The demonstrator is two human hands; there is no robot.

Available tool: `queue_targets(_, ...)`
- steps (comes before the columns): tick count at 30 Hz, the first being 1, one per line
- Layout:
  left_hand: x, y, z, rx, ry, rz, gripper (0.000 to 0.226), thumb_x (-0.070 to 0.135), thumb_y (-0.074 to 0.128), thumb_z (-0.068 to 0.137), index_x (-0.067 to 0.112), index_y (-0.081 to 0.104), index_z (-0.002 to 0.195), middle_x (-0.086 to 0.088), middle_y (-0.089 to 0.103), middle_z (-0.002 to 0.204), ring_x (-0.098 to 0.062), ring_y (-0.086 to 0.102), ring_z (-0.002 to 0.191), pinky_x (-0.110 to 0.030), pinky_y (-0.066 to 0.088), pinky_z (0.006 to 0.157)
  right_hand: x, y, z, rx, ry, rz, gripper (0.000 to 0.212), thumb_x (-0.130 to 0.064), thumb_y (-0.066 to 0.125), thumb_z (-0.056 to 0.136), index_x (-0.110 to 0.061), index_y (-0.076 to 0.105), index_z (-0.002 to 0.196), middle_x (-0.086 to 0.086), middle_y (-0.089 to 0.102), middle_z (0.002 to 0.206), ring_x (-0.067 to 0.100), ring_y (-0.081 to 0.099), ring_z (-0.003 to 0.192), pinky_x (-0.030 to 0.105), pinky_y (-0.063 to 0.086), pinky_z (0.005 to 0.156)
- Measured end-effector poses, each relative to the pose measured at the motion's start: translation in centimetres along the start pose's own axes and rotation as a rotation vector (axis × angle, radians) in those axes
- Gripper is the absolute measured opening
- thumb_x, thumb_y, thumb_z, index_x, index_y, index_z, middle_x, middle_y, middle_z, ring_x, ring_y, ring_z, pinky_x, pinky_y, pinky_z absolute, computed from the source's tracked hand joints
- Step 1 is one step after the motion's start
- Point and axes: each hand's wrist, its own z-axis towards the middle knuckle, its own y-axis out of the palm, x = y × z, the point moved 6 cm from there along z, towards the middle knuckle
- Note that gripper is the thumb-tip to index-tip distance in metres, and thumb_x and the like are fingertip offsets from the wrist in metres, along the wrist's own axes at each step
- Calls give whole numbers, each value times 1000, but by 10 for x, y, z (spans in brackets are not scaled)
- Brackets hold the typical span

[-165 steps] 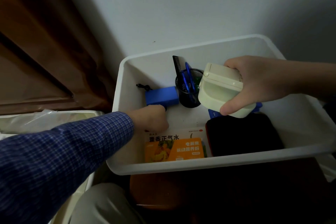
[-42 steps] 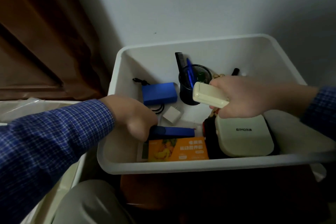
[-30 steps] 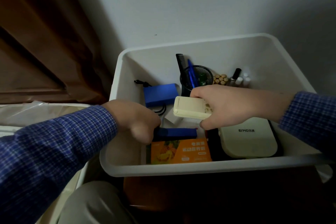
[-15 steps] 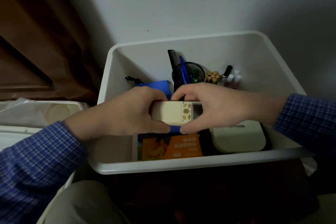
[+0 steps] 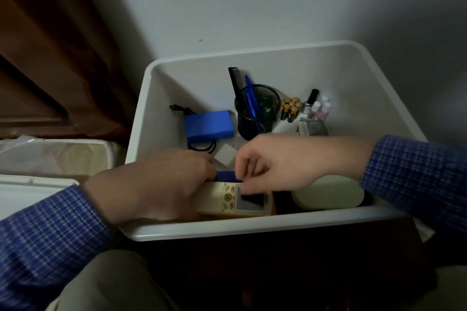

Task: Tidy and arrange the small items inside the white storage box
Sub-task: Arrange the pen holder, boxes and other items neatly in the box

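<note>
Smooth white box [image 5: 252, 231] — both hands on cream remote [image 5: 242, 201] (slim, rectangular)

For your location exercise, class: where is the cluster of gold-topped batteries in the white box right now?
In the head view, the batteries stand toward the back of the white box, right of centre, between the black mesh pen cup and the small bottles.

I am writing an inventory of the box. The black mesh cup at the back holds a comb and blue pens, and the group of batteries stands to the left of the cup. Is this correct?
Not quite. In the head view the mesh cup holds the comb and blue pens, but the batteries stand to its right, between the cup and the small bottles. On the cup's left lies the blue pack.
</note>
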Motion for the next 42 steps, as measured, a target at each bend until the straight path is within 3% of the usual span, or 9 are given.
queue_targets(4, -1, 4, 2, -20, 36, 72, 41, 66, 63, 75, 42, 54, 107, 19, 46, 89, -2, 43, 72, -16, 29, 58, 20, -55, -23, 227, 29, -44, 13, -18, 69, 93, -20, 68, 105, -3, 74, 95, 9, 72, 86, 28, 58, 81)
queue_targets(8, -3, 10, 1, -129, 37, 46, 39, 54, 64, 83, 45, 48, 119, 20, 48, 94, 1, 44, 72, -14, 29, 58, 60, -66, -46, 8, 246, -341, 34, -30, 75, 87, -22, 60, 117, -13, 66, 99, 13, 67, 101, 38, 54, 96)
queue_targets(12, 1, 13, 2, -267, 27, 48, 45, 36, 64, 89, 44, 49, 130, 18, 56, 115, 0, 47, 85, -12, 31, 62, 76, -50, -53, -158, 312, -420, 50, -42, 77, 81, -21, 57, 121, -1, 69, 112, 18, 65, 104, 41, 53, 94)
queue_targets(15, 6, 8, 1, -364, -17, 19, 27, 34, 60, 90, 41, 57, 116, 14, 60, 103, -2, 56, 82, -16, 41, 63, 80, -45, -55, -151, 302, -404, 54, -44, 78, 80, -24, 54, 123, -6, 66, 111, 13, 64, 99, 38, 53, 92)
queue_targets(17, 11, -12, 10, -259, -37, -73, 13, 38, 57, 89, 36, 59, 101, 12, 61, 86, -4, 58, 72, -23, 49, 63, 83, -43, -55, -137, 293, -383, 54, -43, 78, 79, -27, 51, 123, -12, 64, 108, 7, 61, 94, 30, 53, 85)
queue_targets(20, 21, -36, 47, -39, -61, -239, 27, 34, 56, 92, 31, 58, 119, 10, 65, 95, -6, 60, 84, -29, 53, 78, 87, -39, -57, -130, 292, -351, 57, -40, 79, 79, -32, 45, 123, -14, 62, 102, 0, 58, 85, 21, 48, 70)
queue_targets(23, 44, -23, 87, -183, -102, -355, 39, 29, 59, 94, 9, 57, 127, -6, 68, 109, -21, 64, 99, -42, 55, 90, 91, -37, -57, -132, 295, -283, 60, -37, 79, 79, -34, 41, 125, -12, 61, 101, 3, 61, 87, 22, 51, 68)
queue_targets(29, 64, 2, 122, -276, -127, -397, 13, 21, 60, 91, 11, 63, 83, -1, 59, 72, -16, 57, 62, -25, 45, 51, 99, -34, -57, -159, 338, -247, 62, -34, 79, 80, -35, 36, 125, -9, 62, 98, 6, 64, 87, 23, 52, 64)
queue_targets(42, 65, 2, 119, -306, -117, -469, 19, 22, 63, 88, 15, 58, 71, 3, 56, 64, -10, 53, 56, -22, 43, 49, 97, -32, -57, -187, 323, -240, 48, -28, 71, 83, -37, 37, 116, -10, 60, 93, 3, 58, 79, 22, 47, 62)
